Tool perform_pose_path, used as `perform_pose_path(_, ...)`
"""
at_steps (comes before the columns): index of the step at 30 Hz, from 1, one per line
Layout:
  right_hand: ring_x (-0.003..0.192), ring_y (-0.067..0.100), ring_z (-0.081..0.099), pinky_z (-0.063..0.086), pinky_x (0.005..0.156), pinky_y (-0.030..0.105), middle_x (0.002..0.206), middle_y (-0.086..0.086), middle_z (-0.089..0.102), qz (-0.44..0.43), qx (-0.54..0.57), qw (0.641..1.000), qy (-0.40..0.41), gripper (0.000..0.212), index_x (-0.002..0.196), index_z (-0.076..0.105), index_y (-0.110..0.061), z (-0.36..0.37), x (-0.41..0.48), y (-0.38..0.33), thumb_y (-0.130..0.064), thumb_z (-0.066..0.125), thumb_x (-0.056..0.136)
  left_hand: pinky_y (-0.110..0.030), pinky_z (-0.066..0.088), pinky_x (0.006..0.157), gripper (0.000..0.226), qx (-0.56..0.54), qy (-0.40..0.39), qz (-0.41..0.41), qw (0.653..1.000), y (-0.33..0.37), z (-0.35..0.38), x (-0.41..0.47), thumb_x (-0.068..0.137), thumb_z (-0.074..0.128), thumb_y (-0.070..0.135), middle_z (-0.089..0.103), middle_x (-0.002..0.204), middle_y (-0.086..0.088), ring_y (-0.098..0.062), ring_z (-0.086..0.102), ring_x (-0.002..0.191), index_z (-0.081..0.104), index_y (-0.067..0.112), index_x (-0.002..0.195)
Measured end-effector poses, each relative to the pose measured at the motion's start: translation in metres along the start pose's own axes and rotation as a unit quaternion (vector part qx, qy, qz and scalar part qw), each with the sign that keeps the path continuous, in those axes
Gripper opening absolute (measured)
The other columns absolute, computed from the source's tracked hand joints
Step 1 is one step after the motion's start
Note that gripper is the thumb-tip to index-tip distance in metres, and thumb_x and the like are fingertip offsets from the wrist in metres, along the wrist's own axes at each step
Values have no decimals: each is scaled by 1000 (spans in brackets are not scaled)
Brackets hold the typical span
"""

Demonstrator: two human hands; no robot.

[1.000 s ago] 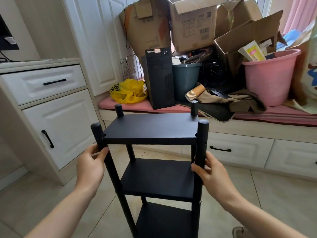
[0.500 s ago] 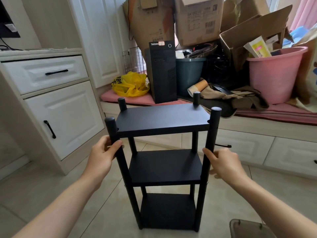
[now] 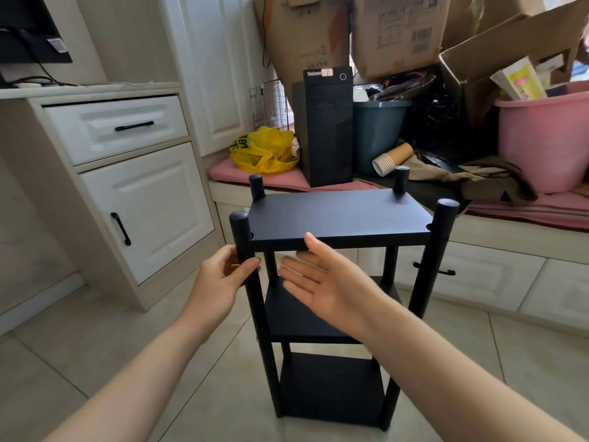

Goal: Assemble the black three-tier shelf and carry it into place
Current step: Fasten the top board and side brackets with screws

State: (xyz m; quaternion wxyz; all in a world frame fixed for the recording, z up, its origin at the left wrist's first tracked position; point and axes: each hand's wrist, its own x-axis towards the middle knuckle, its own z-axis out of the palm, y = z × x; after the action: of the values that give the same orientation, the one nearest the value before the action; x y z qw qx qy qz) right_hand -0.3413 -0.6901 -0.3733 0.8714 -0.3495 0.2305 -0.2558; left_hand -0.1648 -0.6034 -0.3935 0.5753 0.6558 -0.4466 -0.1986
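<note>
Shelf upright on the tiled floor, all three tiers in place, four posts rising a little above the top tier. Left hand grips the near left post just below the top tier, fingers and thumb curled round it. Right hand just beside the left, holding nothing: flat, fingers straight and spread, palm turned toward the left hand, in front of the gap between top and middle tiers. Thumb tip overlaps the front edge of the top tier; contact there cannot be told. Near right post stands free, well to the right of the right hand. Bottom tier lies below both forearms. Beyond the hands, behind the shelf, a window bench with a pink cushion; on it a black computer tower, a yellow bag to its left, a stack of paper cups lying on its side to its right. Farther right of the right hand, a pink bucket; cardboard boxes above. Left of the left hand, a white cabinet with black handles
</note>
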Motion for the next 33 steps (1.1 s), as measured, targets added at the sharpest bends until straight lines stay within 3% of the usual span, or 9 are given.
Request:
perform_pose_path(4, 126, 25, 58, 43, 108, 39, 131, 13, 64, -24, 44, 999, 11, 82, 137, 50, -11, 28, 24, 14, -46, 77, 68, -36, 57, 92, 16, 10, -16, 23, 1000, 0, -2, 2, 98, 62, 24, 74, 105, 1, -12, 71, 101, 67, 22, 113)
perform_pose_path(8, 102, 20, 71, 53, 81, 31, 106, 9, 76, -43, 61, 997, 6, 43, 116, 59, -14, 38, 38, 19, -43, 69, 86, -33, 58, 90, 33, -7, -26, 30, 999, -1, -3, 1, 92, 51, 44, 75, 101, 6, -10, 71, 100, 68, 23, 110)
perform_pose_path(12, 106, 27, 69, 52, 88, 37, 110, 13, 72, -58, 74, 995, 24, 20, 109, 58, -10, 35, 46, 15, -23, 63, 94, -31, 59, 87, 35, 10, -27, 45, 999, -4, -4, 2, 91, 44, 52, 73, 100, 13, -8, 70, 101, 67, 31, 109)
perform_pose_path(15, 105, 29, 70, 51, 95, 41, 105, 14, 69, -58, 87, 994, 4, 6, 96, 57, -10, 32, 47, 13, -13, 61, 93, -35, 60, 86, 31, 5, -6, 43, 999, -4, -2, 3, 94, 45, 48, 73, 95, 8, -9, 70, 97, 68, 29, 104)
perform_pose_path(19, 91, 25, 74, 53, 92, 43, 84, 9, 70, -49, 73, 996, -21, 6, 87, 57, -10, 26, 48, 13, -10, 61, 91, -35, 60, 84, 27, 7, 17, 41, 999, -8, 1, 3, 100, 48, 39, 74, 93, 1, -12, 71, 93, 69, 23, 101)
perform_pose_path(22, 98, 26, 72, 50, 97, 46, 92, 10, 67, -47, 56, 997, -22, 7, 87, 57, -12, 23, 49, 14, -11, 62, 90, -26, 61, 82, 27, -30, 2, 7, 1000, -9, -2, 6, 97, 53, 41, 76, 95, 4, -8, 72, 96, 71, 22, 104)
perform_pose_path(25, 101, 26, 72, 51, 95, 45, 89, 10, 70, -52, 55, 997, -32, 8, 85, 56, -13, 25, 48, 13, -12, 62, 91, -24, 60, 82, 41, -89, -33, -24, 995, -10, -9, 8, 86, 58, 49, 78, 101, 4, -9, 72, 101, 72, 20, 112)
perform_pose_path(30, 107, 27, 70, 50, 94, 44, 92, 10, 69, -53, 72, 995, -32, 7, 88, 55, -12, 29, 47, 12, -13, 61, 93, -14, 56, 73, 21, -71, -32, -2, 997, -9, -8, 6, 99, 55, 34, 78, 97, 9, -4, 72, 97, 72, 24, 106)
perform_pose_path(33, 107, 27, 70, 48, 98, 45, 90, 10, 70, -49, 59, 997, -26, 6, 91, 54, -12, 28, 46, 14, -13, 60, 94, -14, 56, 73, 20, -66, -27, 3, 997, -8, -7, 5, 100, 54, 34, 78, 95, 9, -4, 72, 96, 72, 26, 104)
